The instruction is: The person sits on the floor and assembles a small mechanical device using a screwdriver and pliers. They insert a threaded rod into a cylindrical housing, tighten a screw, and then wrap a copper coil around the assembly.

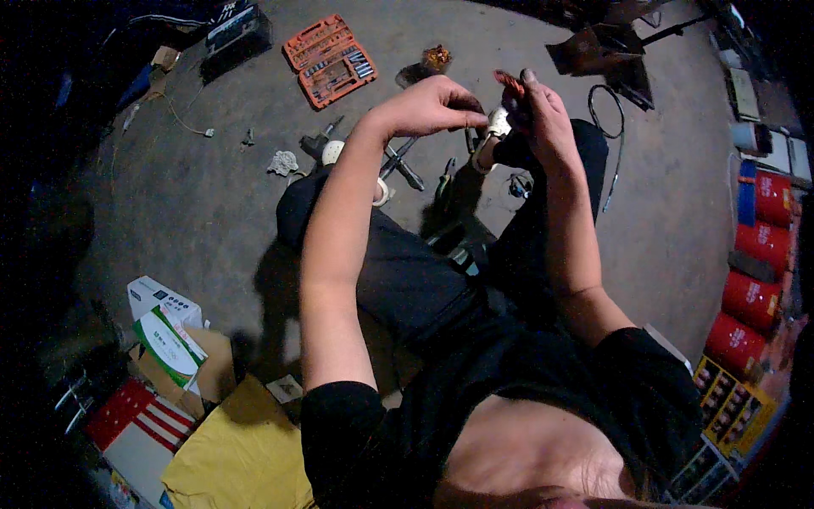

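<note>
I sit with both arms stretched out over the floor. My right hand (543, 119) is closed on a reddish-orange bundle of strands (509, 82) that looks like copper wire, its end standing out past the thumb. Just left of it, my left hand (437, 109) has thumb and fingertips pinched together; whatever is between them is too small to make out. On the floor below the hands lie a pair of pliers (446, 176) and a dark cross-shaped tool (405, 163). Beside my left foot is a dark power tool (319, 142).
An orange socket set case (332, 64) lies opened ahead, with a container of orange-yellow bits (437, 58) to its right. A crumpled pale rag (284, 163) and a dark hose (621, 127) lie on the floor. Red tins (750, 301) line the right; boxes (165, 305) and a yellow bag (242, 450) stand left.
</note>
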The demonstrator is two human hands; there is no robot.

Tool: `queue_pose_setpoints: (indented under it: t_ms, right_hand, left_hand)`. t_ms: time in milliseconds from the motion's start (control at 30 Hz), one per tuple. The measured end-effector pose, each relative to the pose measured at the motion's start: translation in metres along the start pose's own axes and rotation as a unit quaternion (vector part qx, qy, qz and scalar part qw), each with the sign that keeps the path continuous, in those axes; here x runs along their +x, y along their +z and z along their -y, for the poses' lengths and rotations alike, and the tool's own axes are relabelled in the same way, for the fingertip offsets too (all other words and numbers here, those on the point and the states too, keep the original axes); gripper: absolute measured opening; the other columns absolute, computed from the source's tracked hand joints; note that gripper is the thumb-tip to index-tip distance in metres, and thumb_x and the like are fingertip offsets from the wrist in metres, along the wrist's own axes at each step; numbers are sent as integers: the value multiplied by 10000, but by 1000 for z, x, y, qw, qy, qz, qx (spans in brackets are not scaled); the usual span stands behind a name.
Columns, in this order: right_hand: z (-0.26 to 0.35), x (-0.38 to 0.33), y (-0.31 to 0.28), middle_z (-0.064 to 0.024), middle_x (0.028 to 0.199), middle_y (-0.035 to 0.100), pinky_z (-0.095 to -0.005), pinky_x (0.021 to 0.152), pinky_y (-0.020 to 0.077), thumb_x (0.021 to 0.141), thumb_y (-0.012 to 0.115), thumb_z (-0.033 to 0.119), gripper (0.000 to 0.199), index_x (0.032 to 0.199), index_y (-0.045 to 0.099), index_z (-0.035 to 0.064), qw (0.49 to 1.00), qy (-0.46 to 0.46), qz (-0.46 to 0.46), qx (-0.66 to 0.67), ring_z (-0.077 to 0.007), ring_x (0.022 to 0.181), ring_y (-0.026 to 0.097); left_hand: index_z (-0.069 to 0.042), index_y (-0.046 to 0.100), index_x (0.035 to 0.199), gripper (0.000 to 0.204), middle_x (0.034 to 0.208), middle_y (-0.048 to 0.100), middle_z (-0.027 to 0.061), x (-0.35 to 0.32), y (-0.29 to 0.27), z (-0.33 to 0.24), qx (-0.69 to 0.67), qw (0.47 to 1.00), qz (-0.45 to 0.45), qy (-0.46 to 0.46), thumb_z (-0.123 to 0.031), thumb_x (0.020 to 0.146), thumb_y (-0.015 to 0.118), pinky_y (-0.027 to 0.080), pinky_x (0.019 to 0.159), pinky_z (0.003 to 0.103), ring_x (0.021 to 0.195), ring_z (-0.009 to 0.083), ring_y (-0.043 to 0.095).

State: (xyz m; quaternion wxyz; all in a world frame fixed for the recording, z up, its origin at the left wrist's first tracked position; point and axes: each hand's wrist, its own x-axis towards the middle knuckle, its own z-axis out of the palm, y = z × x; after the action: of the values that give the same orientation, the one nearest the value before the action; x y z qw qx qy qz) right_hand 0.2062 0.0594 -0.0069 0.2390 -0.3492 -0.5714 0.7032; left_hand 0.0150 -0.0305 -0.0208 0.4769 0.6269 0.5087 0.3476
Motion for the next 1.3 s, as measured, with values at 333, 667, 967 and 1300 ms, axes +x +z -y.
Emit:
queue_pose_setpoints:
  t_ms: [333, 667, 967, 1300]
  right_hand:
    - [-3, -3, 8, 11, 623, 503, -255, 508, 358, 919, 447, 402, 464, 762, 575, -16, 994, -21, -27, -100, -86, 566, 432]
    - [-11, -3, 9, -190, 648, 564, -368, 563, 416, 917, 443, 322, 411, 825, 578, -55, 915, -131, -106, -367, -297, 574, 531]
    - [13, -26, 6, 21, 692, 497, -196, 500, 293, 907, 443, 403, 429, 1017, 591, 16, 993, 49, 105, 1, -44, 582, 389]
    - [-9, -5, 6, -124, 665, 532, -335, 561, 399, 927, 433, 290, 345, 867, 542, -32, 931, -145, -81, -324, -210, 589, 493]
  left_hand:
    - [4, 658, 867, 210, 778, 653, 43, -2, 1, -3, 25, 999, 7, 26, -198, 822, 616, 440, 657, 233, 709, 80, 556]
    - [17, 647, 905, 218, 794, 661, 73, -2, 7, -9, 33, 993, -84, 77, -180, 818, 612, 464, 667, 264, 743, 120, 592]
    - [23, 620, 953, 269, 772, 607, -8, 0, -11, 6, -65, 994, -86, 5, -226, 855, 586, 405, 617, 213, 688, 53, 497]
    - [25, 601, 886, 204, 779, 609, 29, -3, 7, -18, -32, 995, -72, 58, -173, 853, 564, 426, 666, 239, 727, 83, 517]
